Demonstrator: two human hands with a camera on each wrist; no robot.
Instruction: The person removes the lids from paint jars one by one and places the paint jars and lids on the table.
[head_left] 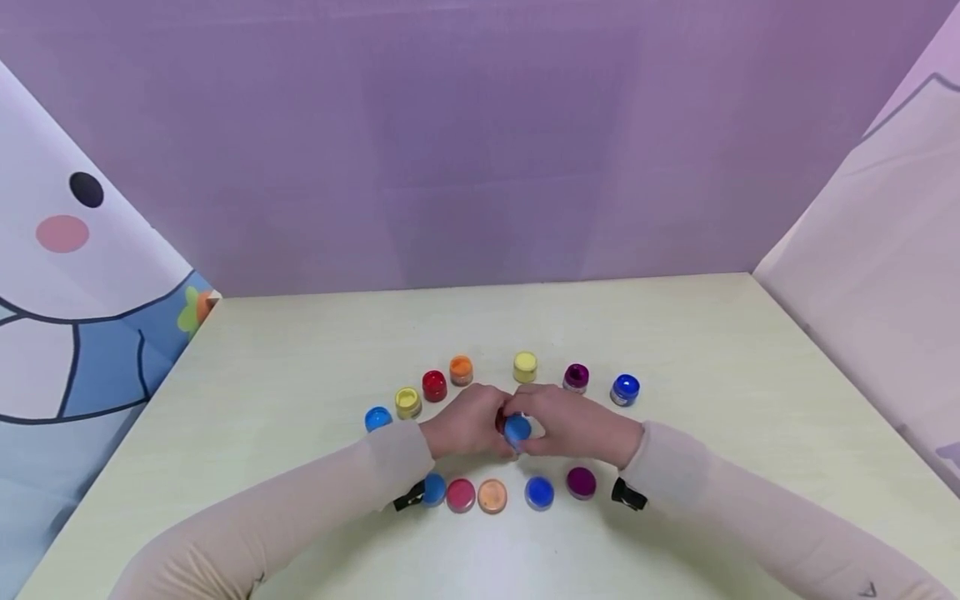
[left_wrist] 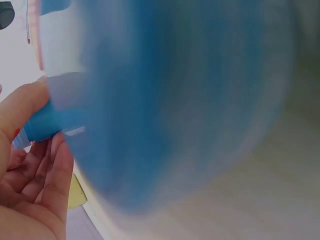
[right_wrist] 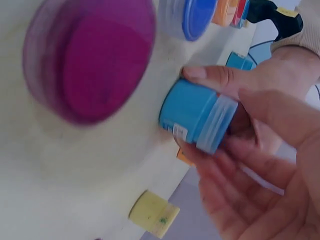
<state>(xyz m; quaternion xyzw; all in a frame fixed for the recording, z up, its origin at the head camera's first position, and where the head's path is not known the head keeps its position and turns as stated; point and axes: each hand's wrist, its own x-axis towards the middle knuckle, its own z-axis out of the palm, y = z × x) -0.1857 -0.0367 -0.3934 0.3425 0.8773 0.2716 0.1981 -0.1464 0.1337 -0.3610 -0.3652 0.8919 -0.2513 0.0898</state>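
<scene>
Over the middle of the table, both hands meet at a light blue paint jar with a clear-walled lid. My left hand grips the jar's blue body, its thumb lying along one side and fingers underneath. From the other side, my right hand holds the lid end between thumb and fingers. In the head view the jar's round blue end faces up toward me. Some dark red shows between the hands, mostly hidden by fingers.
Behind the hands, uncovered paint jars form an arc, from light blue through red to dark blue. Several round lids lie nearer me, including pink, peach and purple. A purple cloth wall stands behind the table.
</scene>
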